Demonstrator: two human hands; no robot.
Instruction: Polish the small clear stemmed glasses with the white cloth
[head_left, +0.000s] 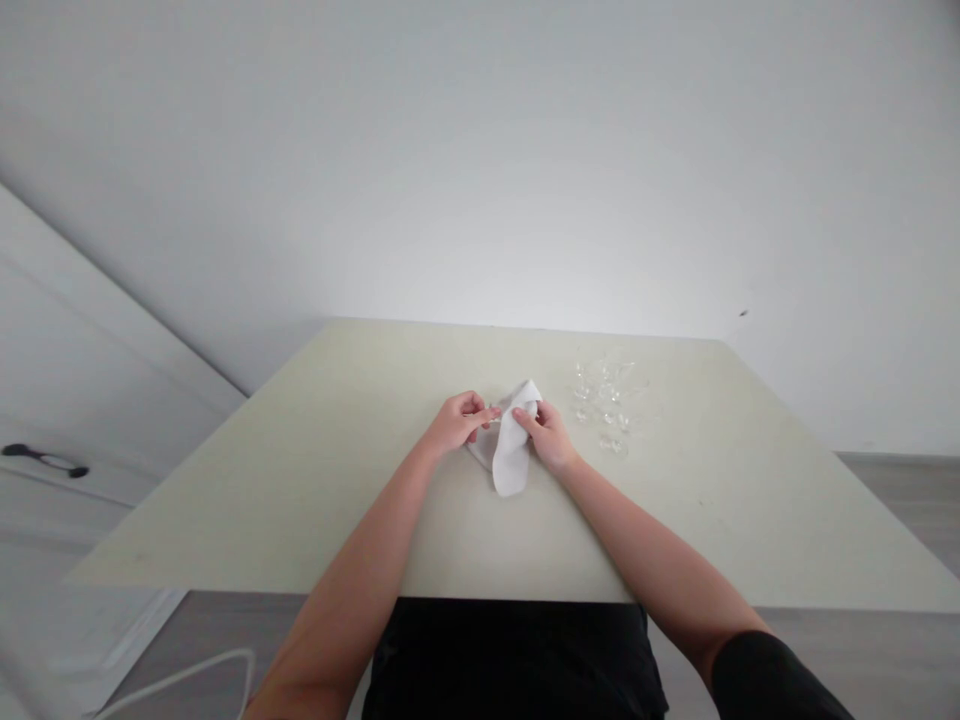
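With the cloth as the clock's centre, one pale wall [525,180] fills 12 o'clock. One table [300,480] meets it along its far edge; its near edge crosses 6 o'clock, before the person's black clothing [517,660]. The tabletop's widest stretches run toward 8 and 4 o'clock. One white cupboard [75,340] stands at 9 o'clock. Just beyond the right hand, between 2 and 3 o'clock, sits one group of clear glass pieces [606,390], several overlapping, too tangled to count; whether they contain anything cannot be told. One white cloth [512,465] hangs between two hands over the table's middle. The right hand [551,435] pinches it at 2 o'clock, thumb on top. The left hand [459,420], at 10 o'clock, is drawn narrow, thumb near fingers; what it grips is too small to tell. The cupboard bears one dark handle [45,461].
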